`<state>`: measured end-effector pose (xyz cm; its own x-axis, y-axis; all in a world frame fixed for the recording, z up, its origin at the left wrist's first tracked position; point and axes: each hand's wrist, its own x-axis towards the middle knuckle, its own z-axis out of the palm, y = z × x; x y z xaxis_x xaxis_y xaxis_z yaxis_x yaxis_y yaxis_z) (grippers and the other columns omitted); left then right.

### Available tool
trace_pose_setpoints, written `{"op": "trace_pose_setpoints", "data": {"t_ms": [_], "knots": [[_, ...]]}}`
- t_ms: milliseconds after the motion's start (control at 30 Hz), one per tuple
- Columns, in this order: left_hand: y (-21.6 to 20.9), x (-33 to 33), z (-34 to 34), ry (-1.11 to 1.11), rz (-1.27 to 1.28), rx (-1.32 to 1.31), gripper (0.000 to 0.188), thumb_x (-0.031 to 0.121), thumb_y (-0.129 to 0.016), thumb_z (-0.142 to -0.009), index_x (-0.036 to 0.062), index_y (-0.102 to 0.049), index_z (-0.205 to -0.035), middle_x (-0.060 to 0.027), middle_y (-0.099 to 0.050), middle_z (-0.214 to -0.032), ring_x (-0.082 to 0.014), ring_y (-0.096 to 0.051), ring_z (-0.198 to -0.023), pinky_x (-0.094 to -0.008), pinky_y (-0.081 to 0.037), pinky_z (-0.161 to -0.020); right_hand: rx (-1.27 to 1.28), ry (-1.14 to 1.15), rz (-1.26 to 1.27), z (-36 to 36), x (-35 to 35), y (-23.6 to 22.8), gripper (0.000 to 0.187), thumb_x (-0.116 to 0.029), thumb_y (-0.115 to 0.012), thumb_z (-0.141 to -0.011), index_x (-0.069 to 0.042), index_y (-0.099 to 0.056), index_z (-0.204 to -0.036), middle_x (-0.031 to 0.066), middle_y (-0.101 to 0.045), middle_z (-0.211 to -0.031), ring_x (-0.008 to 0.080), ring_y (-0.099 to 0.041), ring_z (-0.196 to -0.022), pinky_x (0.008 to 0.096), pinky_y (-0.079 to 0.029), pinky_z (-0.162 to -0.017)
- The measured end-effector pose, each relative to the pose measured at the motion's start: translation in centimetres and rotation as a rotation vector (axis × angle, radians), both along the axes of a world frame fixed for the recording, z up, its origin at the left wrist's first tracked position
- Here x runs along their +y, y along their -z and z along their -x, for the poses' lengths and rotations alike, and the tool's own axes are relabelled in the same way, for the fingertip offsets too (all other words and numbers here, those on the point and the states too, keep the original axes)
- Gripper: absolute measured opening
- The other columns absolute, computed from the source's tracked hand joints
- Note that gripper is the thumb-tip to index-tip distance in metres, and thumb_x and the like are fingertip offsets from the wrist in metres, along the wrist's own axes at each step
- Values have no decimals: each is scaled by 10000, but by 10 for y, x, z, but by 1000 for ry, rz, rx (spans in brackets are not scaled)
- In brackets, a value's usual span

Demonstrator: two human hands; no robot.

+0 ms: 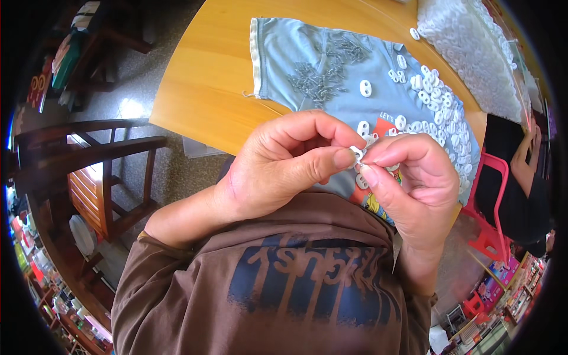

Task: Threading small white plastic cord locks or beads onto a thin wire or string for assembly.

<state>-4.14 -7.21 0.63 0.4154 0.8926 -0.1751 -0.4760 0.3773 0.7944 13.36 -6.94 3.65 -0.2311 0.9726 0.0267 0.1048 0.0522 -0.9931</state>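
Just above my lap, my left hand [290,157] pinches a small white plastic piece [357,152] between thumb and forefinger. My right hand [417,177] is closed in a pinch right against that piece; whatever its fingertips hold is too small to make out. Beneath and beyond the hands, a light-blue T-shirt [278,53] lies spread on the table. On its right part is a heap of white oval two-hole plastic pieces [438,97], with a single one [365,89] lying apart. Small metal springs [319,83] are scattered over the shirt's far left part.
The shirt covers part of a yellow wooden table [201,65]. At the far right stands a big clear bag [467,53] full of white pieces. Dark wooden chairs [112,177] are on the left. Another person's arm [523,160] and a red plastic chair [494,207] are at the right.
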Motion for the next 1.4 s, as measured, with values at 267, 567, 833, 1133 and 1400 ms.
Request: {"op": "trace_pose_setpoints", "data": {"t_ms": [267,567,833,1133,1400], "knots": [[0,-2,2,-24,-105,38,135,37,-575,-823,12,-582,-955,-14,-515,-843,-46,-461,-659,-167,-376,-586,-71,-31,-57,1,1,1,111,61,-633,-697,-22,-572,-739,24,-595,-724,90,-541,-662,212,-409,-632],[5,0,6,-87,-499,387,137,12,-593,-802,7,-595,-939,-23,-508,-818,-77,-467,-701,-187,-375,-612,-165,-48,-235,2,2,3,124,66,-629,-684,-22,-573,-752,51,-585,-709,128,-558,-640,230,-435,-593],[4,-2,2,-165,-639,499,131,11,-624,-773,14,-613,-904,-32,-530,-771,-92,-492,-682,-206,-391,-585,-264,-66,-403,3,1,1,171,89,-632,-660,-29,-572,-768,74,-577,-711,183,-575,-648,269,-461,-610],[5,-9,0,-110,-107,129,135,48,-586,-823,-1,-582,-948,-21,-517,-807,-56,-486,-615,-171,-399,-543,-133,57,-244,7,-7,6,140,71,-614,-723,5,-584,-843,61,-601,-773,114,-573,-680,223,-451,-623],[6,-8,-1,-137,-73,74,122,41,-583,-823,2,-576,-939,-32,-542,-826,-64,-491,-626,-180,-410,-550,-120,-3,-161,7,-9,6,142,18,-622,-753,17,-582,-889,78,-600,-786,129,-571,-668,219,-446,-613]]}}
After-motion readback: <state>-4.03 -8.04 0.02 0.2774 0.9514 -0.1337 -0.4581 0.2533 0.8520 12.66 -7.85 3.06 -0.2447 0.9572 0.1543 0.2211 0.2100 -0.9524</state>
